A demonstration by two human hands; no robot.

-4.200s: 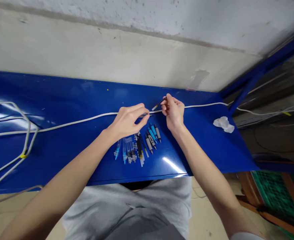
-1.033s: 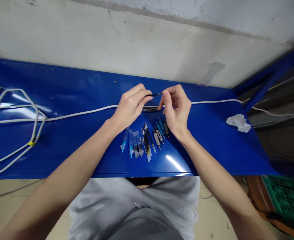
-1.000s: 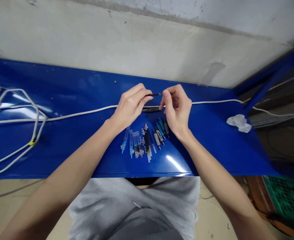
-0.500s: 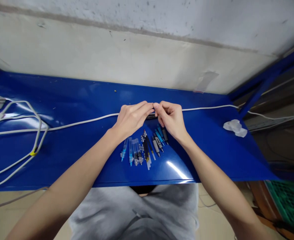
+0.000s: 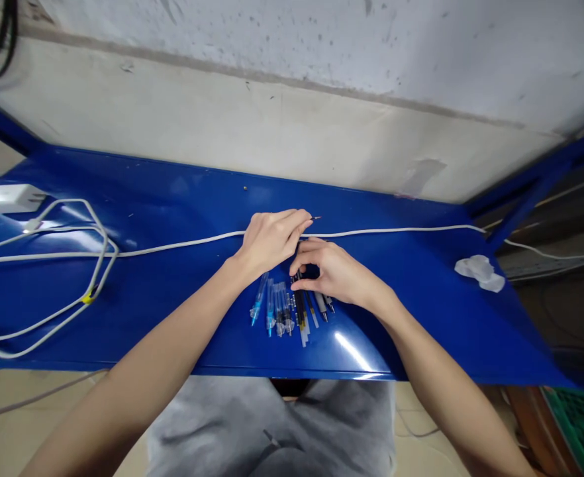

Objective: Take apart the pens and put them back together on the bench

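My left hand (image 5: 275, 237) is closed around a pen refill (image 5: 316, 218); only its thin dark end with a metal tip sticks out past the fingertips. To the right and a little nearer, my right hand (image 5: 329, 268) is over the pen parts, thumb and forefinger slightly apart at the upper ends of several dark refills (image 5: 300, 308). Left of these lie clear pen barrels with blue ends (image 5: 271, 308) and others with dark ends (image 5: 281, 311). Small springs (image 5: 291, 301) sit between barrels and refills. Grey grip sections (image 5: 321, 306) are partly hidden beneath my right hand.
A white cable (image 5: 183, 245) crosses the blue tabletop (image 5: 163, 318) behind the parts. Coiled cable (image 5: 100, 265) and a white adapter (image 5: 11, 198) lie at left. Crumpled white plastic (image 5: 479, 272) is at right. A pale wall (image 5: 222, 126) rises behind.
My right hand has parted from the left and come down toward the refills and springs. The left hand keeps its hold, and the refill's tip now shows. The view has shifted slightly.
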